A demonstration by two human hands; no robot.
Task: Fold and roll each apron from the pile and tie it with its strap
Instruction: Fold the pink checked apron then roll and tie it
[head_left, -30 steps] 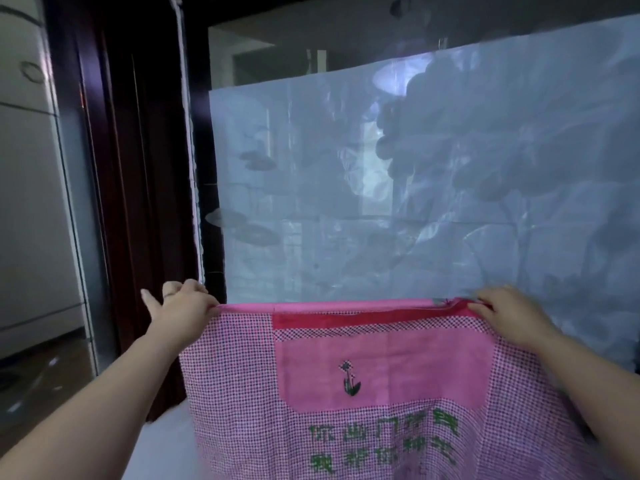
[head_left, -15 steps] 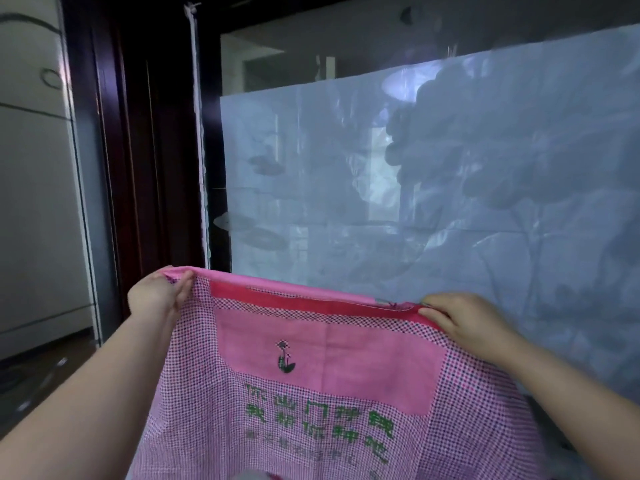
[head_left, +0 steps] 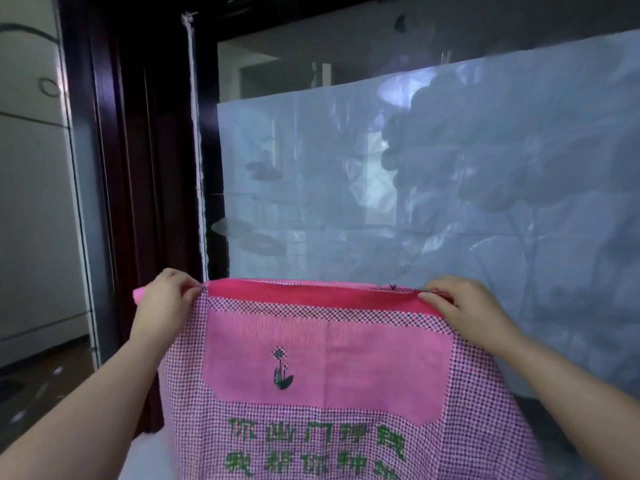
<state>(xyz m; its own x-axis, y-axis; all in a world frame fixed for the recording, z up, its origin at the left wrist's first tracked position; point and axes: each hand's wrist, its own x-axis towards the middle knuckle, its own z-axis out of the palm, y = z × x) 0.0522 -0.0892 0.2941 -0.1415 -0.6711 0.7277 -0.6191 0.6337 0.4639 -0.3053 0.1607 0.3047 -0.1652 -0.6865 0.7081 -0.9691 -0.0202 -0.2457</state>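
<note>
A pink checked apron (head_left: 329,368) hangs spread out in front of me, held up in the air by its top edge. It has a plain pink pocket panel with a small green flower, and green characters printed below. My left hand (head_left: 166,299) pinches the top left corner. My right hand (head_left: 464,306) pinches the top right corner, beside a short piece of strap. The apron's lower part runs out of the frame at the bottom.
Behind the apron is a glass pane covered by a pale blue translucent sheet (head_left: 433,188). A dark wooden door frame (head_left: 138,168) stands to the left, with a white wall and floor (head_left: 34,386) beyond it.
The top edge was tilted with the left corner higher; now it is level and stretched taut. Both hands have moved right in view and hold the apron facing me squarely.
</note>
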